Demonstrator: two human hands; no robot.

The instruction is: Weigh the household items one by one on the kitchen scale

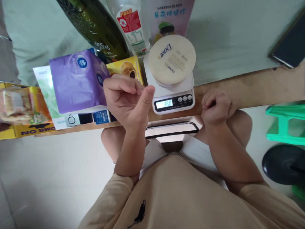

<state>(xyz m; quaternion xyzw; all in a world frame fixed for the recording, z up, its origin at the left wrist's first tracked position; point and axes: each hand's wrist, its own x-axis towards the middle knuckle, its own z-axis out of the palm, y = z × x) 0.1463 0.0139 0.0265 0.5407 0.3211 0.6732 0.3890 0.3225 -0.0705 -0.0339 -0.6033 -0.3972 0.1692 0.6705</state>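
A round cream-coloured Dove tub rests lid up on the white kitchen scale, whose lit display reads 360. My left hand is held just left of the scale, palm partly showing, with the fingers loosely curled and the thumb standing out; nothing is in it. Behind that hand are a purple tissue pack and a yellow snack box, the latter partly covered. To the right of the scale, my right hand is closed in a loose fist above the wooden edge, apart from the tub and scale.
A dark green bottle, a clear labelled bottle and a pink box stand behind the scale. Packaged food lies far left. A dark phone-like slab is at the right, above a green stool.
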